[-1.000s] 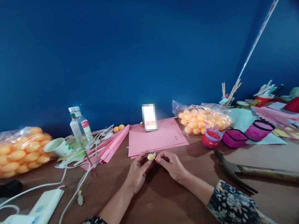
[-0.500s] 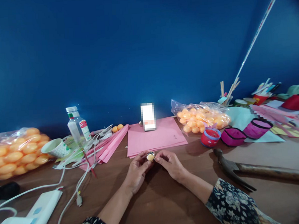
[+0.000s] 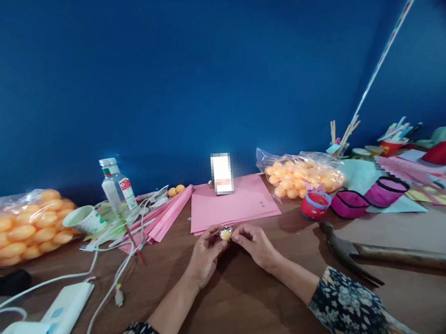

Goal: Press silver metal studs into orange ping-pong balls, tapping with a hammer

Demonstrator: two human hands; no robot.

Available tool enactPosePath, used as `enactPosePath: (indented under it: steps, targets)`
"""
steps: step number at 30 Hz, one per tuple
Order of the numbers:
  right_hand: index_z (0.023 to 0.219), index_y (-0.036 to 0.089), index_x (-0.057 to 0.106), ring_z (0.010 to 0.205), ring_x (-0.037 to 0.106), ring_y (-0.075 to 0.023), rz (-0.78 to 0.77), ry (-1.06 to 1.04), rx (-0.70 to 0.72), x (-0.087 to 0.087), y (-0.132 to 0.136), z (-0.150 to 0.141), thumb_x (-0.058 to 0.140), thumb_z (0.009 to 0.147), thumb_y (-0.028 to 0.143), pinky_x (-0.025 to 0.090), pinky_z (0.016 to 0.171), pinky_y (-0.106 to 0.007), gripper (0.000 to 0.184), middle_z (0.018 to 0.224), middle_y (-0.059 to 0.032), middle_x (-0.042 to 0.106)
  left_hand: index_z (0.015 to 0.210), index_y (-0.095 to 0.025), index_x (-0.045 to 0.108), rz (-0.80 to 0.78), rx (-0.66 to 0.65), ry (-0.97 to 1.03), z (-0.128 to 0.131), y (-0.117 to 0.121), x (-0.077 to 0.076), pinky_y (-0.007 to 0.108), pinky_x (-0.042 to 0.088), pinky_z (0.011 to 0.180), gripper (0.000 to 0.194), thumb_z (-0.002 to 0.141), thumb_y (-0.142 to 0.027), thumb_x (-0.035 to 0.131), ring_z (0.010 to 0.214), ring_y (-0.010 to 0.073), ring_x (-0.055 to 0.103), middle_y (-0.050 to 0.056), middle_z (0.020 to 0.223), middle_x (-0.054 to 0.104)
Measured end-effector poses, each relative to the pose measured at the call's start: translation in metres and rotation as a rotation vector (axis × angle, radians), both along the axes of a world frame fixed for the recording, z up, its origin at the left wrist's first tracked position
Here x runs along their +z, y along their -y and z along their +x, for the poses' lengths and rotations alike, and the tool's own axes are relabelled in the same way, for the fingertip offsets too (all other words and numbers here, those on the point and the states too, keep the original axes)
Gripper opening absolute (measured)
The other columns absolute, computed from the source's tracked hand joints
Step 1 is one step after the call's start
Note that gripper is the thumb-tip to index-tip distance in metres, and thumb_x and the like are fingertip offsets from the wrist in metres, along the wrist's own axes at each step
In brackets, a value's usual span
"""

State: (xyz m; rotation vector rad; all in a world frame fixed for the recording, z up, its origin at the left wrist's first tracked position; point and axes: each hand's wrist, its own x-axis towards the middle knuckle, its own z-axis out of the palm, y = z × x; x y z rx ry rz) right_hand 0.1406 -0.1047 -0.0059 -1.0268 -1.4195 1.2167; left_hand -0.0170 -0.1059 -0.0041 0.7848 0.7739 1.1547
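A small round yellow thing with a shiny silvery, patterned surface round its upper part (image 3: pixel 225 233) is held above the brown table. My left hand (image 3: pixel 204 253) grips it from the left between thumb and fingers. On the other side, my right hand (image 3: pixel 257 246) is pinched, with its fingertips at the thing's right edge. Whether it is a ball in foil or something else I cannot tell. Just beyond my fingers lie pink paper sheets (image 3: pixel 232 206).
A blurred-out phone-like screen (image 3: pixel 222 173) stands behind the paper. Bags of orange balls (image 3: pixel 33 226) lie left and right. A hammer (image 3: pixel 362 249), purple fabric rings (image 3: pixel 350 203) and a red cup-like ring (image 3: pixel 315 205) are at right. Cables (image 3: pixel 93 266) and a glass bottle (image 3: pixel 117 187) are at left.
Hardly anything differs. The whole view has shifted very slightly; both hands stay at the small round thing in the same hold.
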Motion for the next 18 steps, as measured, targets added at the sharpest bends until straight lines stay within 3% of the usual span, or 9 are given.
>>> enactPosePath:
  steps: [6,18]
  targets:
    - [0.073,0.014,0.058,0.063,0.047,-0.0104,-0.001,-0.005,0.005,0.0022,0.0004,-0.0006,0.057,0.077,0.029,0.037,0.059,-0.021,0.015,0.067,0.0007,0.055,0.104,-0.021,0.057,-0.012,0.005,-0.003,-0.0006,0.0001,-0.0018,0.029,0.043,0.083,0.048,0.06,-0.01,0.072,0.089,0.0149,0.059,0.003,0.102,0.064]
    - [0.07,0.015,0.058,0.061,0.047,-0.0105,-0.006,0.0,-0.002,0.0051,0.0002,-0.0015,0.058,0.076,0.029,0.037,0.058,-0.021,0.014,0.064,0.0017,0.055,0.098,-0.019,0.059,-0.004,0.019,0.01,0.0,-0.001,-0.0043,0.028,0.043,0.082,0.044,0.058,-0.008,0.073,0.088,0.015,0.059,0.004,0.097,0.066]
